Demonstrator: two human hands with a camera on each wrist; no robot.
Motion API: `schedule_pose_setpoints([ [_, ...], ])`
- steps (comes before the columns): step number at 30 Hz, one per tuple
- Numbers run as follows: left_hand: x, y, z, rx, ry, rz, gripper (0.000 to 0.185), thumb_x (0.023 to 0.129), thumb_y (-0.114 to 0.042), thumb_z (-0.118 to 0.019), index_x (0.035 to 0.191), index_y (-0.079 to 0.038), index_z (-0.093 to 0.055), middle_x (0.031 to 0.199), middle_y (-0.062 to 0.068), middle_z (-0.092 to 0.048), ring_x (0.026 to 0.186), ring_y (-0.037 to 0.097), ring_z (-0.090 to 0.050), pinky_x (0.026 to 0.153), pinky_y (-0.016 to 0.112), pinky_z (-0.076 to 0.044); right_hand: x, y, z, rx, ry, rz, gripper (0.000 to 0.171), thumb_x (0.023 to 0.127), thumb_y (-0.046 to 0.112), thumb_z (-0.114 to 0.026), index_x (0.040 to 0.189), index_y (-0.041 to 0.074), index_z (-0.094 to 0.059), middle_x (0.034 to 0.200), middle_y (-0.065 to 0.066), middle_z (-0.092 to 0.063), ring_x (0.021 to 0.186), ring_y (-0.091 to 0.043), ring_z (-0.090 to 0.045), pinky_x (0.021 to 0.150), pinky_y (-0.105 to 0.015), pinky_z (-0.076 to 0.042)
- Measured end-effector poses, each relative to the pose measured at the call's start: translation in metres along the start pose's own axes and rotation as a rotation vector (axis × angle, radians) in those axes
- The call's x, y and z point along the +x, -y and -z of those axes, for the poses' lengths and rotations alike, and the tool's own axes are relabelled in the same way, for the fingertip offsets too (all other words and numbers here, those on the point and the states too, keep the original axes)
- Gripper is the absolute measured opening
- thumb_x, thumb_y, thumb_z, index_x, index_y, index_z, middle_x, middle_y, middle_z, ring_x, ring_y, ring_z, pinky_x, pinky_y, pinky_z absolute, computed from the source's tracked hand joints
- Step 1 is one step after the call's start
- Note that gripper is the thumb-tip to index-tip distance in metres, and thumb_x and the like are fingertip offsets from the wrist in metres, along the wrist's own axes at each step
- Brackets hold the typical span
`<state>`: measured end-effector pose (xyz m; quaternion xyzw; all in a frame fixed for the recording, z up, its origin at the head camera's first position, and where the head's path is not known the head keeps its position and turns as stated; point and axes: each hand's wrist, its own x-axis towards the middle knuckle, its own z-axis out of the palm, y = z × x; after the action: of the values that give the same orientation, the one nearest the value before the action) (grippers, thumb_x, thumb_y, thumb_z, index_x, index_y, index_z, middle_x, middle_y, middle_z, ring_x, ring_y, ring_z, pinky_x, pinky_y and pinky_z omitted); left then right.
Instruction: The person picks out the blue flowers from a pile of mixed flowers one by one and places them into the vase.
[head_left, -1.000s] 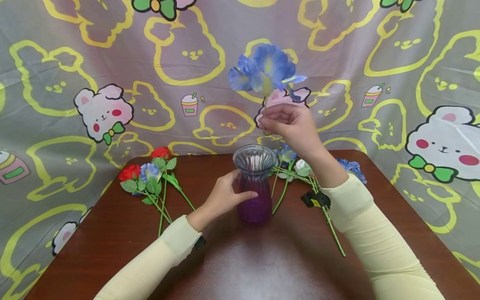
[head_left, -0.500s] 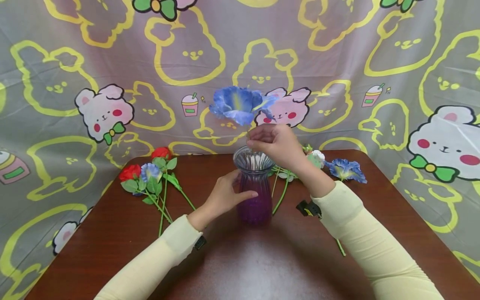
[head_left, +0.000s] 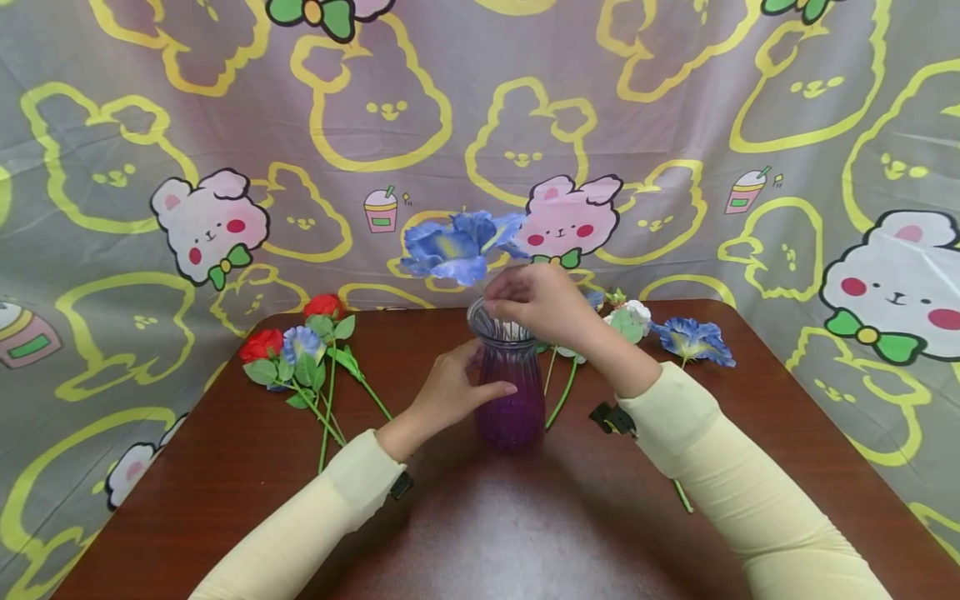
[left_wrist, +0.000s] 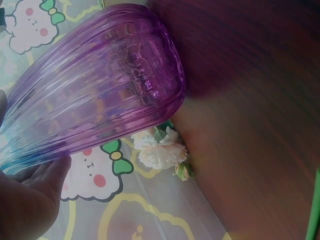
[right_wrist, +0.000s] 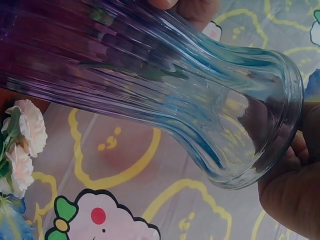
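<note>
A ribbed glass vase (head_left: 512, 408), purple below and clear bluish at its flared mouth, stands upright on the table. Around its side my left hand (head_left: 444, 392) grips it, thumb across the front; its fingertips also show against the glass in the left wrist view. My right hand (head_left: 546, 302) pinches the stem of a blue iris (head_left: 453, 246) right at the vase's rim. The bloom leans left above the mouth, and fingers hide most of the stem. In the right wrist view, the right hand (right_wrist: 292, 197) is beside the flared rim, partly seen through the glass.
Red roses (head_left: 262, 344) and a smaller blue flower (head_left: 303, 343) lie at the table's left. White flowers (head_left: 636, 315) and another blue iris (head_left: 693, 340) lie at the right, partly behind my right arm. A printed cloth (head_left: 420, 50) hangs behind the table (head_left: 180, 508).
My right hand has come down and left with the blue iris, from well above the vase to its rim. My left hand and the vase have stayed in place.
</note>
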<state>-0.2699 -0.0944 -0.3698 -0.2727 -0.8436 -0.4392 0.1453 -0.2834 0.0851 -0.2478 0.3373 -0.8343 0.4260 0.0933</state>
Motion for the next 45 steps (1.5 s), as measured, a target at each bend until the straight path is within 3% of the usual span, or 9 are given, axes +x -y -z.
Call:
schedule_pose_setpoints([
  [7,0.001,0.001,0.0,-0.004,0.014,0.003,0.058,0.076,-0.026,-0.085,0.124,-0.006,-0.06,0.108,0.005,-0.069,0.095,0.019,-0.067,0.082,0.036,-0.055,0.0,0.0,-0.004,-0.121,0.042,0.036,0.007,0.086,0.008,-0.074,0.09,0.002,-0.073,0.083,-0.003,-0.071,0.078,-0.014,-0.068,0.072,-0.033,-0.056],
  [14,0.0,-0.004,0.002,0.004,0.036,0.065,0.062,0.077,-0.032,-0.084,0.129,-0.007,-0.059,0.115,0.006,-0.067,0.103,0.021,-0.065,0.086,0.037,-0.053,0.002,0.0,-0.006,-0.232,0.084,0.058,0.004,0.085,0.008,-0.075,0.086,0.004,-0.074,0.079,-0.002,-0.071,0.075,-0.014,-0.067,0.069,-0.033,-0.055],
  [23,0.0,-0.001,-0.001,-0.034,0.006,0.022,0.06,0.075,-0.025,-0.086,0.125,-0.004,-0.06,0.11,0.006,-0.069,0.1,0.019,-0.066,0.085,0.034,-0.054,0.007,0.004,-0.006,-0.351,0.16,0.044,0.004,0.083,0.006,-0.073,0.082,0.006,-0.077,0.076,0.002,-0.071,0.073,-0.012,-0.065,0.071,-0.032,-0.054],
  [29,0.0,0.0,0.0,-0.053,0.013,0.024,0.061,0.076,-0.027,-0.085,0.128,-0.006,-0.059,0.112,0.006,-0.068,0.103,0.018,-0.065,0.087,0.033,-0.053,0.01,0.008,-0.006,-0.38,0.229,0.037,0.01,0.084,0.003,-0.069,0.078,0.007,-0.075,0.07,0.002,-0.066,0.062,-0.011,-0.056,0.064,-0.03,-0.051],
  [38,-0.001,0.0,0.001,-0.042,0.023,0.031,0.059,0.077,-0.029,-0.083,0.128,-0.009,-0.059,0.114,0.004,-0.068,0.105,0.02,-0.064,0.088,0.036,-0.052,0.015,0.011,-0.004,-0.397,0.329,-0.02,0.006,0.084,0.005,-0.071,0.08,0.008,-0.075,0.077,0.001,-0.071,0.078,-0.015,-0.067,0.073,-0.032,-0.055],
  [45,0.0,0.002,-0.001,-0.025,0.008,0.023,0.06,0.075,-0.028,-0.085,0.127,-0.009,-0.06,0.112,0.003,-0.068,0.102,0.017,-0.064,0.086,0.036,-0.053,0.018,0.011,-0.003,-0.433,0.359,0.017,0.009,0.08,0.004,-0.07,0.075,0.01,-0.074,0.073,0.003,-0.069,0.076,-0.014,-0.066,0.073,-0.031,-0.054],
])
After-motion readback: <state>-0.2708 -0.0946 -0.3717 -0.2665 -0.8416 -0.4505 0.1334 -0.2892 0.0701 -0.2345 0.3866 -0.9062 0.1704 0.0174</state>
